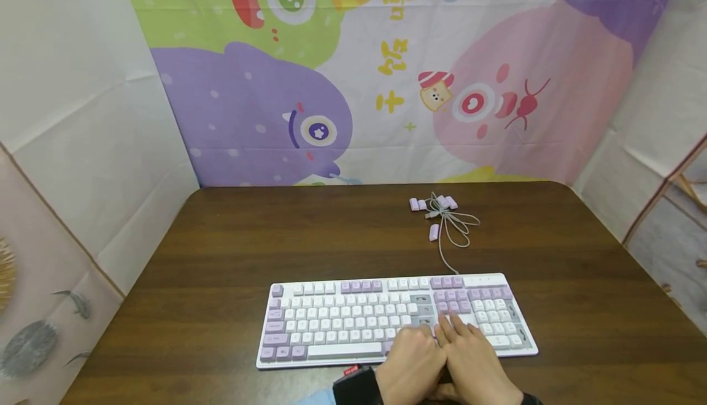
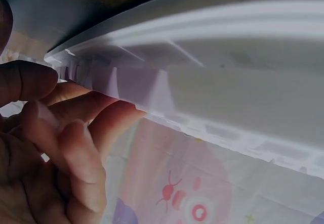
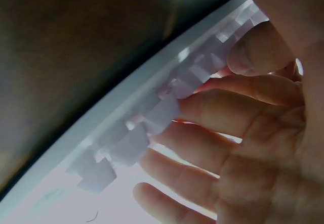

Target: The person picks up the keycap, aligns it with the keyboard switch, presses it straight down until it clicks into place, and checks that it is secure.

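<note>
A white and lilac keyboard [image 1: 345, 351] lies on the brown table in the head view. My left hand [image 1: 413, 356] is over its lower right part, with knuckles bent. In the left wrist view, some of its fingers [image 2: 117, 120] reach the lilac keycaps [image 2: 134, 85] at the front edge while others curl back; I cannot tell whether it pinches a keycap. Close beside it, my right hand [image 1: 472, 353] lies with fairly straight fingers on the keys left of the number pad. Its fingers [image 3: 187, 138] touch the row of keycaps [image 3: 126, 145] in the right wrist view. Both hands hide the keys beneath them.
Behind the keyboard lies a bundled grey cable [image 1: 458, 227] with a USB plug. Several loose lilac keycaps [image 1: 434, 232] sit around it. A cartoon-printed cloth [image 1: 386, 147] hangs at the table's back edge, and pale sheets [image 1: 110, 116] flank the sides.
</note>
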Available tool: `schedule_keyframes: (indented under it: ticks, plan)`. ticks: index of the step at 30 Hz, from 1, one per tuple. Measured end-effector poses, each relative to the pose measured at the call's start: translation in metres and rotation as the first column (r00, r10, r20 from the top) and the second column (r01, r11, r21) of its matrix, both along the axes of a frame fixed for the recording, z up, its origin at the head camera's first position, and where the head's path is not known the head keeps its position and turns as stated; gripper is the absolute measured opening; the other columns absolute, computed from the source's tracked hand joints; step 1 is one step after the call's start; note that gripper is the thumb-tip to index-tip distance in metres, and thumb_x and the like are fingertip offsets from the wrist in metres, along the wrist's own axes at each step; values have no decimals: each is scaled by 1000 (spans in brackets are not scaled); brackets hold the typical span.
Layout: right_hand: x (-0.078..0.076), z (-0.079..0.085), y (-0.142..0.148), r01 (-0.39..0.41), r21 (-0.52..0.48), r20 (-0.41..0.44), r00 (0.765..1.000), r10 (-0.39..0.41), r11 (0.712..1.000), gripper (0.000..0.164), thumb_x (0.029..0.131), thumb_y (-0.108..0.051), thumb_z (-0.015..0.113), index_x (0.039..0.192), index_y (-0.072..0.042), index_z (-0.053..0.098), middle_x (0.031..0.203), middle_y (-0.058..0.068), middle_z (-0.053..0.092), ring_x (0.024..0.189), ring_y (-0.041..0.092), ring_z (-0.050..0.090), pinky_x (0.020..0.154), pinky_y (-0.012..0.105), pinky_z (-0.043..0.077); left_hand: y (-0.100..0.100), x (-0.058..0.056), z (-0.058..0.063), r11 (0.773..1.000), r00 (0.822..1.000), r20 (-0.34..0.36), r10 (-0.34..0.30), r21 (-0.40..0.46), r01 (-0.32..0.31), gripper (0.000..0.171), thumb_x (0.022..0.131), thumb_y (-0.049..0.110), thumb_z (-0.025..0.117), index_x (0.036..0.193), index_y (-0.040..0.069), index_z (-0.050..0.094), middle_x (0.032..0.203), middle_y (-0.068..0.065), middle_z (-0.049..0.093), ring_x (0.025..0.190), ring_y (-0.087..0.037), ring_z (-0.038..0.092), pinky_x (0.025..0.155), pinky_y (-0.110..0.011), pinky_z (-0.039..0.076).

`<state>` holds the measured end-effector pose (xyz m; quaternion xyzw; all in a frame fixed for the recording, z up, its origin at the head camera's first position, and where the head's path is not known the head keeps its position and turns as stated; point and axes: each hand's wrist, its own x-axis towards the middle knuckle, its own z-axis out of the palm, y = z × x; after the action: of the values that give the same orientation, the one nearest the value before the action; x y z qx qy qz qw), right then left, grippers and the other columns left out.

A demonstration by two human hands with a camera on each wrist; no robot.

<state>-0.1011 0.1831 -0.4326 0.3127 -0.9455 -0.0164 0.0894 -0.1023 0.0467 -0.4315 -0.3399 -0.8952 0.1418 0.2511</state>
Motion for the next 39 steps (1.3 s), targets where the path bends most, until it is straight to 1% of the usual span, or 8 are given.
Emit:
schedule_keyframes:
  ticks: [4, 7, 12, 15, 18, 25, 34, 39]
  plan:
    - [1, 0, 9, -37, -57, -4, 999, 37, 998, 92, 53, -66, 72, 116, 0, 62, 131, 21, 54, 121, 34, 52, 91, 50, 44, 3, 0, 0, 1000, 1000, 1, -8, -8, 8, 14, 70, 42, 66, 67, 28, 68, 57, 10, 56, 50, -2, 45, 39, -19, 32]
    - [1, 0, 19, -11, -140, 59, 998, 19, 990, 91, 57, -62, 73, 124, -3, 58, 140, 24, 44, 128, 37, 44, 97, 58, 35, 3, 1, 1, 998, 1000, 15, 2, -64, -1, 17, 71, 44, 66, 69, 27, 69, 57, 10, 54, 49, -1, 43, 38, -19, 31]
    - [-7, -1, 49, 187, -165, 123, 978, -168, 969, 103, 59, -56, 75, 135, 5, 41, 144, 33, 31, 130, 47, 35, 99, 65, 26, 2, 1, 1, 995, 1000, 17, 4, -101, -2, 15, 72, 41, 66, 63, 29, 69, 56, 11, 54, 49, -2, 43, 39, -21, 31]
    - [-15, -4, 73, 305, -102, 150, 946, -289, 947, 107, 61, -55, 75, 134, 12, 35, 139, 39, 30, 125, 54, 37, 93, 66, 33, 1, 1, 2, 997, 1000, 11, -13, -76, 14, 15, 71, 39, 67, 60, 31, 67, 55, 11, 54, 51, -3, 43, 40, -22, 31]
    - [-24, -6, 93, 351, -40, 221, 916, -335, 935, 105, 63, -52, 75, 129, 19, 35, 132, 43, 37, 117, 55, 44, 87, 63, 40, 0, 1, 3, 998, 1000, 7, -29, -62, 30, 13, 70, 38, 67, 59, 32, 66, 55, 11, 55, 51, -3, 44, 40, -22, 32]
    - [-33, -8, 110, 310, 12, 249, 920, -303, 951, 92, 63, -50, 75, 116, 21, 49, 112, 38, 57, 99, 48, 60, 76, 52, 49, -1, -1, 1, 998, 999, 17, -46, -48, 47, 13, 71, 38, 67, 59, 33, 66, 54, 12, 56, 52, -3, 45, 40, -23, 31]
    - [-36, -3, 110, 325, 44, 270, 907, -324, 945, 89, 63, -47, 76, 115, 20, 50, 110, 37, 59, 98, 47, 61, 75, 53, 50, -7, -6, 2, 997, 997, -1, -71, -43, 71, 14, 71, 35, 67, 59, 28, 66, 56, 9, 54, 49, -2, 46, 39, -23, 31]
    - [-36, -6, 109, 326, 44, 262, 908, -326, 944, 89, 62, -47, 77, 115, 20, 50, 110, 37, 59, 98, 47, 61, 75, 53, 50, -9, -13, 8, 995, 991, 89, -99, -15, 101, 18, 73, 34, 66, 57, 27, 65, 53, 8, 56, 48, -4, 49, 38, -24, 33]
